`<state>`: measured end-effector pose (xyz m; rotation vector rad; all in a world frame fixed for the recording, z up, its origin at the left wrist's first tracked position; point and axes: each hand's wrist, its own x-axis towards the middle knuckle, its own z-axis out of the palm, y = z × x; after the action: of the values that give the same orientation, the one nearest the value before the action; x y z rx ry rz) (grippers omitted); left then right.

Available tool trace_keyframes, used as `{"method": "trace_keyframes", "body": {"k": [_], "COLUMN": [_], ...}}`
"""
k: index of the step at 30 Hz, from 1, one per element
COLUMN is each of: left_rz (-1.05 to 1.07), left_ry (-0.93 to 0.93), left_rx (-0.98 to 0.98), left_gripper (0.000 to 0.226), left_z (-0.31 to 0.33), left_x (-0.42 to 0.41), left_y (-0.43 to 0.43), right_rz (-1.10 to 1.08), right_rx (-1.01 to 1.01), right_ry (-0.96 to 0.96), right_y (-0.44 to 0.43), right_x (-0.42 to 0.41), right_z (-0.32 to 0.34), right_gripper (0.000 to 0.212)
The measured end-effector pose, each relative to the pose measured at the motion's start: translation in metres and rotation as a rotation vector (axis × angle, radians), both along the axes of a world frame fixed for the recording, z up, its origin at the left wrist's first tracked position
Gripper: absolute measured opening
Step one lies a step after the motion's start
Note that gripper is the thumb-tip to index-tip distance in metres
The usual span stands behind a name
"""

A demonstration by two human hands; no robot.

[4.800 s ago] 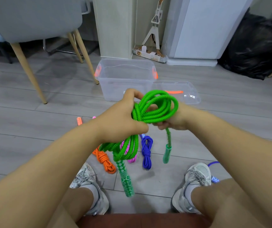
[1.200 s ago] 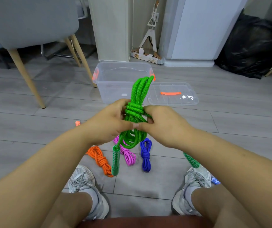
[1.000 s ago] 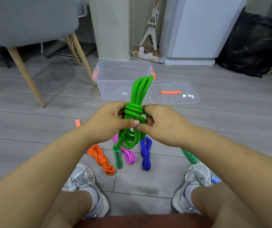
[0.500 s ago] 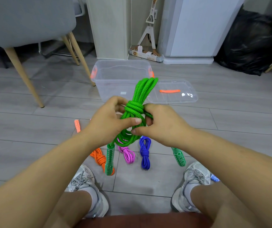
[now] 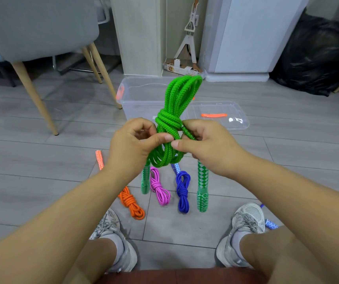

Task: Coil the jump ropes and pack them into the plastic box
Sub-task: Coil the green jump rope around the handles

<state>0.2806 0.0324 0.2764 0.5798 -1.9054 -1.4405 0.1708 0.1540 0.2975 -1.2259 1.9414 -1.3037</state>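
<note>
From the head camera, the left hand (image 5: 135,144) and right hand (image 5: 207,144) both pinch the green rope (image 5: 174,111) at its wrapped middle, held above the floor (image 5: 41,171) just near of the clear plastic box (image 5: 139,97). It looks nearly tied off. The orange rope (image 5: 130,201), pink rope (image 5: 159,187) and blue rope (image 5: 183,189) lie bundled on the floor, not yet packed. The box looks empty, though the green loops hide part of it. Another blue piece at the right edge is cut off behind a shoe.
</note>
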Motion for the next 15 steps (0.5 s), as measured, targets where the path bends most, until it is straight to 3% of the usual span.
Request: {"method": "trace_keyframes", "body": {"k": [6, 15], "left_rz": [0.028, 0.076], "left_ry": [0.035, 0.028], "left_rx": [-0.051, -0.310], "left_gripper": [0.031, 0.044], "left_z": [-0.001, -0.010], "left_x": [-0.001, -0.004], "left_y": [0.000, -0.009], "right_rz": [0.048, 0.010], "right_rx": [-0.100, -0.106], "right_ry": [-0.249, -0.266], "right_y": [-0.003, -0.003], "right_x": [0.001, 0.004], "right_z": [0.005, 0.007], "right_gripper": [0.011, 0.014]}}
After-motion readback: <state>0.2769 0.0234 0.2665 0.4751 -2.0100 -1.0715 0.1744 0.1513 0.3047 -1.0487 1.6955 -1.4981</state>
